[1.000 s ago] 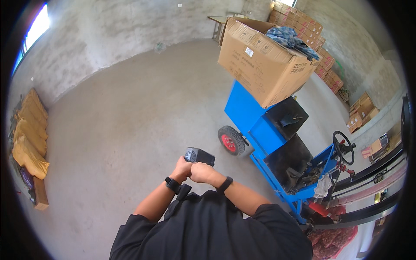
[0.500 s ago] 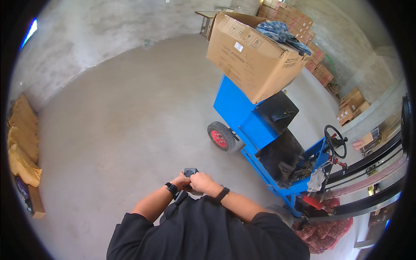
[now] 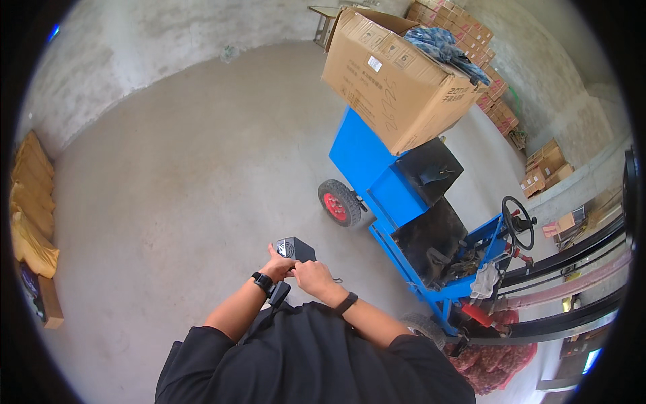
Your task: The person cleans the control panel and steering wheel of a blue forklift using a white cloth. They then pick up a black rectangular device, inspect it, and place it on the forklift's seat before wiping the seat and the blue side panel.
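Observation:
A small dark box-shaped device (image 3: 296,249) with a round fan-like grille is held in front of my body. My left hand (image 3: 277,264) is closed around its near left side. Against the device's near side, the curled fingers of my right hand (image 3: 314,278) meet the left hand; what they pinch is too small to make out. A thin dark cord end (image 3: 338,280) shows just beyond the right hand. Beside my left wrist, which wears a black watch (image 3: 263,283), is another small black block (image 3: 279,294).
To the right stands a blue vehicle (image 3: 393,192) with a steering wheel (image 3: 518,223), carrying a large open carton (image 3: 387,81) with blue fabric on top. Yellow sacks (image 3: 32,195) line the left wall. A red mesh sack (image 3: 494,360) lies at lower right; cartons (image 3: 464,27) are stacked behind.
Both hands have moved slightly away from my body with the device. The device has tilted, so more of its grille and side show.

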A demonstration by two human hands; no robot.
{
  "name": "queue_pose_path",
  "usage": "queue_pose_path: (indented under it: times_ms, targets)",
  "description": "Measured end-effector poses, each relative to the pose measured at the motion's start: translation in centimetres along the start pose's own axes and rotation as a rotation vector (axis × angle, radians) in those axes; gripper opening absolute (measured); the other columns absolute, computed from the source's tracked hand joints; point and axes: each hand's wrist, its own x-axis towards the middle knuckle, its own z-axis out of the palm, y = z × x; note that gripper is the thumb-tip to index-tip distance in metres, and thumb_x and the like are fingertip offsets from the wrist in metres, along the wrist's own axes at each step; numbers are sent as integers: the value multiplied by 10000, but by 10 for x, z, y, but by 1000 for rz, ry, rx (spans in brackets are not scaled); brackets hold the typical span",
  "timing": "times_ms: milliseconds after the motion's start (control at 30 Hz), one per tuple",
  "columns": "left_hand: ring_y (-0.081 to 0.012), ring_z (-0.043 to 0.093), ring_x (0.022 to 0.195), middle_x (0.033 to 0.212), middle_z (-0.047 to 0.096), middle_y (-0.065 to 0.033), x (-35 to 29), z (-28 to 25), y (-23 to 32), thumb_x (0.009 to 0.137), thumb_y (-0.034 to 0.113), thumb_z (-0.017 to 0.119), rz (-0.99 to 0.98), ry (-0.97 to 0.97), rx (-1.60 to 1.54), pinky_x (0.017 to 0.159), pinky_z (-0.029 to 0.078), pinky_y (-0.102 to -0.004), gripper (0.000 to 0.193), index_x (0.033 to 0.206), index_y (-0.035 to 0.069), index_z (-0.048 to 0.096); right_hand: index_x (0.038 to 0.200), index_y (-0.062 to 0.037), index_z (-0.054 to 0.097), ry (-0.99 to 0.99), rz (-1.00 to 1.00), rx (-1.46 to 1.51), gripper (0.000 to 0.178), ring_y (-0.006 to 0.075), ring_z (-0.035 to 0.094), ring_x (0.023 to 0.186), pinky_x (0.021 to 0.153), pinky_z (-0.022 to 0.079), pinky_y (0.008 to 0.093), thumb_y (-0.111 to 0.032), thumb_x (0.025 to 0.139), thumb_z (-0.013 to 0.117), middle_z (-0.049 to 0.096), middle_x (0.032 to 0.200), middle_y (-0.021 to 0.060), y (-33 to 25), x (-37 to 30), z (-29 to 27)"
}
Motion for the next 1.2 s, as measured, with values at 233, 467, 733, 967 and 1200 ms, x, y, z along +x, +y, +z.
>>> queue_pose_path:
  times_ms: [233,467,733,967,1200]
  targets:
    - [-221,669,670,909,582,-111,-5,4,19,720,-60,793,229,31,-283,483,542,-356,1136,1515,204,26,1012,-61,694,224,-27,473,253,361,691,699,650,521,469,-306,967,649,694,768,184,4,-11,11]
    - [-231,656,871,1113,545,-132,-117,36,74,753,-188,654,495,-79,-442,742,630,-383,1194,1587,270,-68,854,-23,697,-11,27,579,358,231,554,559,572,435,383,-368,949,706,578,614,123,24,-17,-44]
    - [-146,613,673,930,615,-76,-177,25,90,716,15,706,609,-50,76,454,500,-283,947,1563,29,283,859,-25,690,-166,7,587,244,406,655,730,668,505,474,-257,918,642,678,768,206,42,-22,-28]
    - [-119,545,557,843,605,-62,-174,-12,79,776,222,629,591,-532,-116,394,404,-247,570,1296,19,512,894,-48,662,340,-267,401,52,416,681,833,711,527,504,-94,881,640,693,829,204,149,-22,22]
    - [-117,628,665,862,689,-63,-209,-12,110,688,167,790,545,-490,614,526,510,-257,985,1572,6,385,890,-103,651,302,-186,-215,94,381,710,758,676,557,502,-191,922,647,706,766,146,164,-5,-101]
